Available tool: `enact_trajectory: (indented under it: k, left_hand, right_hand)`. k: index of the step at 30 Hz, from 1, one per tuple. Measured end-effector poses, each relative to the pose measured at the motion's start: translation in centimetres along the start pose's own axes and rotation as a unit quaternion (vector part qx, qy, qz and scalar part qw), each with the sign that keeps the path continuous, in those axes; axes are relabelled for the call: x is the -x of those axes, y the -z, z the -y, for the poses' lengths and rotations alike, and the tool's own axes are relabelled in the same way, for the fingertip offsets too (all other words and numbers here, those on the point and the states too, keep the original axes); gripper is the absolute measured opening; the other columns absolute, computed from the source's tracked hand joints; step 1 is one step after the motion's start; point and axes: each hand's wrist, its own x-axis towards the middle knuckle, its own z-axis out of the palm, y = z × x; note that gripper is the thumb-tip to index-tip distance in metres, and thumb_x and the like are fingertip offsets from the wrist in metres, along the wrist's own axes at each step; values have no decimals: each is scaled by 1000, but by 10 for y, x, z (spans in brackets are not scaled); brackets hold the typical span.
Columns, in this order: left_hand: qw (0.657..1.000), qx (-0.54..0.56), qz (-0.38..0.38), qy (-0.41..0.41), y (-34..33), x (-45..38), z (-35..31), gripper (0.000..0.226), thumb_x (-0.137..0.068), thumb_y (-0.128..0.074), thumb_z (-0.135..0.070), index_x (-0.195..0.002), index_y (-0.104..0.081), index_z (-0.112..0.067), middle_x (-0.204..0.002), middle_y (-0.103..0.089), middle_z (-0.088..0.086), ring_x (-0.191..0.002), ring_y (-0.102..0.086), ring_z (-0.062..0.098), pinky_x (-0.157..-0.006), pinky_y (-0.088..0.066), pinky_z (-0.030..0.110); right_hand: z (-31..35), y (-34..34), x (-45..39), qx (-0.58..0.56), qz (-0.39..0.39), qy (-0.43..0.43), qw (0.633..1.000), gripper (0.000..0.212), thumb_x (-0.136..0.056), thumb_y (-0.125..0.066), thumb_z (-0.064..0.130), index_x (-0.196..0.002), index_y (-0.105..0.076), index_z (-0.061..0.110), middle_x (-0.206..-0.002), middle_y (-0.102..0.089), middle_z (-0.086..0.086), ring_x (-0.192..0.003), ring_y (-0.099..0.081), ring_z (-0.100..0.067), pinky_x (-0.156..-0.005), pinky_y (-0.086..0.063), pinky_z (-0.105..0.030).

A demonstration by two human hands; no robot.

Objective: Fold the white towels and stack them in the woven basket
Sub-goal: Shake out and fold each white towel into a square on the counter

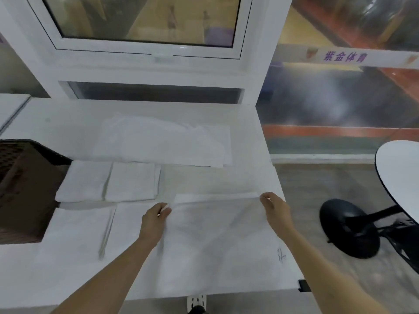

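A white towel (217, 236) is stretched flat over the near right part of the white table (68, 123). My left hand (155, 219) pinches its far left corner and my right hand (275, 207) pinches its far right corner. To the left lie a folded white towel (108, 182) and, nearer to me, another folded white towel (74, 232). A loose heap of unfolded white towels (163, 141) lies further back. The dark woven basket (25, 182) stands at the table's left edge.
A white window frame (149, 53) rises behind the table. On the floor to the right stand a round white table top (401, 175) and its black disc base (349, 227). My shoe (197, 304) shows below the table's near edge.
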Motion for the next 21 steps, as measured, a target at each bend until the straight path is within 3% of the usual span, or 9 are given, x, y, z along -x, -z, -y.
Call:
enact_trajectory:
  k: [4, 11, 14, 21]
  left_hand:
    - [1000, 2, 1, 5, -10, -27, -2, 11, -99, -63, -17, -90, -69, -15, -85, -68, -2, -74, -56, 5, -66, -40, 9]
    - [999, -43, -1, 11, -33, -65, 0, 9, -101, -60, -18, -94, -66, -15, -82, -66, -3, -73, -56, 5, -67, -40, 12]
    - [998, -49, -10, 35, -42, -77, 6, 13, -102, -59, -18, -90, -63, -12, -80, -63, 1, -72, -53, 13, -68, -41, 20]
    - [994, -106, -15, 33, -55, -103, 20, 19, -104, -55, -24, -86, -60, -16, -77, -62, -1, -74, -57, 15, -66, -41, 26]
  right_hand:
    - [-3, -11, -22, 42, 8, -9, 999, 13, -106, -55, 27, -102, -67, 26, -90, -69, 8, -86, -63, -8, -74, -50, -33]
    - [-20, -23, -56, 75, 20, -13, 997, 13, -106, -54, 26, -103, -67, 25, -92, -69, 6, -87, -63, -13, -76, -49, -34]
    - [-31, -34, -73, 106, 38, -8, 994, 13, -106, -53, 28, -102, -66, 27, -93, -68, 4, -83, -62, -12, -75, -48, -33]
    - [-56, -62, -108, 224, 83, 12, 971, 23, -108, -45, 37, -108, -66, 25, -94, -57, 4, -81, -60, -19, -69, -51, -37]
